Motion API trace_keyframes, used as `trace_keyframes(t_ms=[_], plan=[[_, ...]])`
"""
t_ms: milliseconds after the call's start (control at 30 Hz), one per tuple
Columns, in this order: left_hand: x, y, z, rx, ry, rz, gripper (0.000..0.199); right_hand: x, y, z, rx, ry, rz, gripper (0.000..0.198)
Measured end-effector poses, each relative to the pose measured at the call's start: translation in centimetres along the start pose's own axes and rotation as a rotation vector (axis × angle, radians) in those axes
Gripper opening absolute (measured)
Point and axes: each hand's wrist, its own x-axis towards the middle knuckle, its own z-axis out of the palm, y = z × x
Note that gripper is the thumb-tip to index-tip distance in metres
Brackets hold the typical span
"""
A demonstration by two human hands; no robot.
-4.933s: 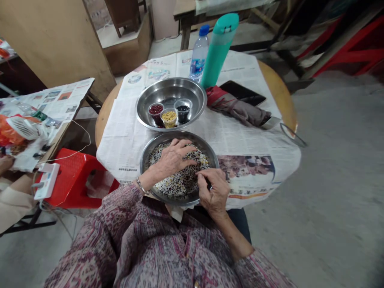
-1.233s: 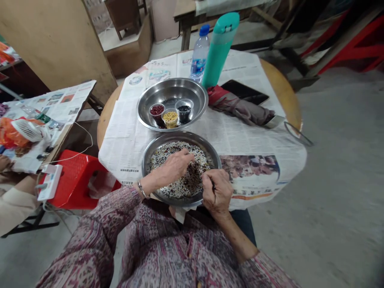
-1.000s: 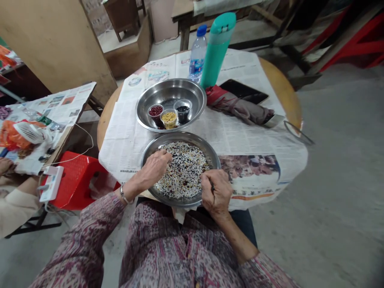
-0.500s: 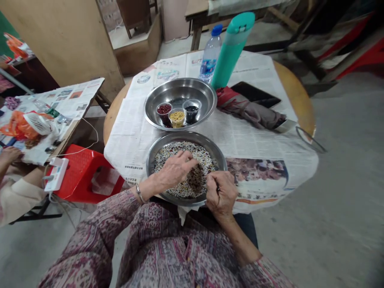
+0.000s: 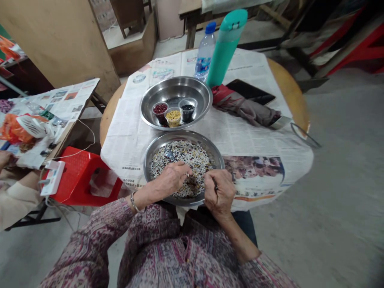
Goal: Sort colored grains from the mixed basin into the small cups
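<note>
A steel basin (image 5: 220, 158) in front of me holds a mix of white grains and dark, yellow and red beans (image 5: 192, 150). Over its middle, my left hand (image 5: 172, 179) has thumb and fingertips pinched together just above the mix; what they hold, if anything, is too small to make out. My right hand (image 5: 220, 192) is curled into a fist at the basin's right rim, its contents hidden. Behind stands a second steel basin (image 5: 192, 84) with three clear cups: red beans (image 5: 160, 109), yellow beans (image 5: 173, 116) and black beans (image 5: 188, 109).
Newspaper (image 5: 120, 148) covers the round table. A water bottle (image 5: 205, 52), a green bottle (image 5: 227, 48), a folded umbrella (image 5: 246, 106) and a dark tablet-like object (image 5: 250, 91) lie or stand behind. Left are a red stool (image 5: 76, 180), a power strip (image 5: 53, 178) and another person's arm (image 5: 28, 180).
My left hand has drawn its fingers into a tighter pinch and moved slightly down and left, baring more of the mix. My right fist stays by the rim. The view has shifted slightly.
</note>
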Motion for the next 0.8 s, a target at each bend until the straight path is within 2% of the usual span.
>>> trace_keyframes(t_ms=[100,167,233,300,400,533,633,733,800], plan=[[-0.5,1.0,0.3,-0.021,-0.081,0.126,0.020,0.0,0.0,0.0,0.021,0.012,0.021,0.019],[-0.5,1.3,0.3,0.039,-0.143,0.261,0.019,0.0,-0.1,0.1,0.035,0.020,0.033,0.020],[0.0,1.2,0.2,0.147,-0.141,0.367,0.019,-0.1,-0.1,0.1,0.043,0.026,0.046,0.019],[0.9,0.9,0.0,0.261,-0.088,0.399,0.022,-0.1,-0.1,0.1,0.046,0.034,0.067,0.018],[2.4,0.1,-0.8,0.388,-0.027,0.336,0.028,-0.1,-0.1,0.1,0.042,0.038,0.088,0.017],[3.1,-1.1,-2.3,0.494,-0.009,0.103,0.024,0.0,-0.2,0.1,0.036,0.039,0.071,0.017],[1.7,-1.6,-3.6,0.514,0.021,-0.078,0.026,0.1,-0.3,0.1,0.037,0.041,0.058,0.017],[-0.8,-1.4,-4.3,0.450,0.000,-0.175,0.025,0.1,-0.3,0.1,0.033,0.035,0.058,0.018],[-2.3,-0.8,-4.2,0.363,-0.046,-0.147,0.048,0.1,-0.3,0.1,0.029,0.026,0.069,0.018]])
